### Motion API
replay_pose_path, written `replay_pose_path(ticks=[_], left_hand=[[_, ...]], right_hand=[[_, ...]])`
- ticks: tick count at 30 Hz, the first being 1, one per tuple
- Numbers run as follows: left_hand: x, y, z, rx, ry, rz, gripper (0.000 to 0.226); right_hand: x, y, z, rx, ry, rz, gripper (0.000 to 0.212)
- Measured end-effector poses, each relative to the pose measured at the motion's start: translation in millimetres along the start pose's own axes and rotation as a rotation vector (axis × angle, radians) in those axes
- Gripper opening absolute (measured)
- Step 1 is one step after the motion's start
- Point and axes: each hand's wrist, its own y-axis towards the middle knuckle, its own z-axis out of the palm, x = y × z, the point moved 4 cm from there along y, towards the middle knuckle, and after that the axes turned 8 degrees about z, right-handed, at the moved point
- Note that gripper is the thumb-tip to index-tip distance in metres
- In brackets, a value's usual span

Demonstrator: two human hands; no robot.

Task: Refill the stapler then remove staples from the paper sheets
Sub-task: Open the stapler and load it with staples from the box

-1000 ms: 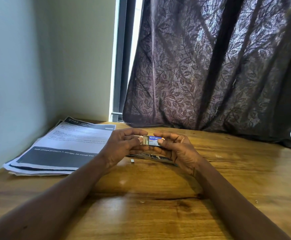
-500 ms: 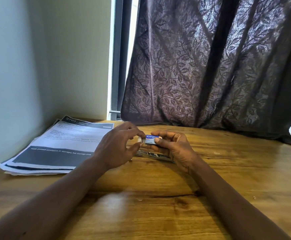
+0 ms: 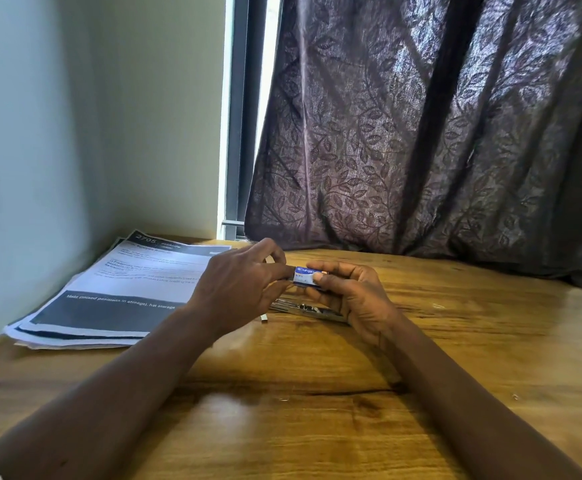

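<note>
Being pinched steady by the right hand (image 3: 355, 296), the blue-and-white cardboard staple box (image 3: 305, 275) is pinched at its end by the left hand (image 3: 237, 282), likely for opening.

staple box (image 3: 305, 274): 1 | stapler (image 3: 308, 310): 1 | paper stack (image 3: 116, 292): 1 | loose staple strip (image 3: 264, 318): 1 | curtain (image 3: 421, 140): 1 | table (image 3: 317, 431): 1

Leaf-patterned curtain (image 3: 421, 133), wooden table (image 3: 317, 427)

The wooden table (image 3: 317, 427) is smooth and glossy, its grain showing through the varnish. The paper sheets (image 3: 126, 289) at its left edge look matt. The staple box (image 3: 305, 275) is printed card with a slight sheen, and the stapler (image 3: 303, 309) is bright metal. The curtain (image 3: 421, 150) is leaf-patterned cloth.
</note>
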Motion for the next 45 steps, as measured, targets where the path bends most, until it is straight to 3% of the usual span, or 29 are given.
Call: replay_pose_path(ticks=[20, 30, 39, 41, 45], left_hand=[[-3, -1, 4, -0.122, 0.055, 0.094, 0.017], [15, -10, 19, -0.117, -0.547, -0.366, 0.009], [13, -6, 13, -0.259, -0.734, -0.502, 0.002], [13, -2, 10, -0.194, -0.854, -0.471, 0.007], [6, -4, 24, 0.198, -0.857, -0.345, 0.017]], right_hand=[[-2, 0, -1, -0.017, 0.123, 0.11, 0.025], [-5, 1, -2, -0.024, 0.035, 0.129, 0.019], [-2, 3, -5, -0.028, 0.07, 0.111, 0.022], [1, 4, -9, -0.078, 0.106, 0.067, 0.021], [6, 5, -20, -0.179, 0.137, -0.028, 0.016]])
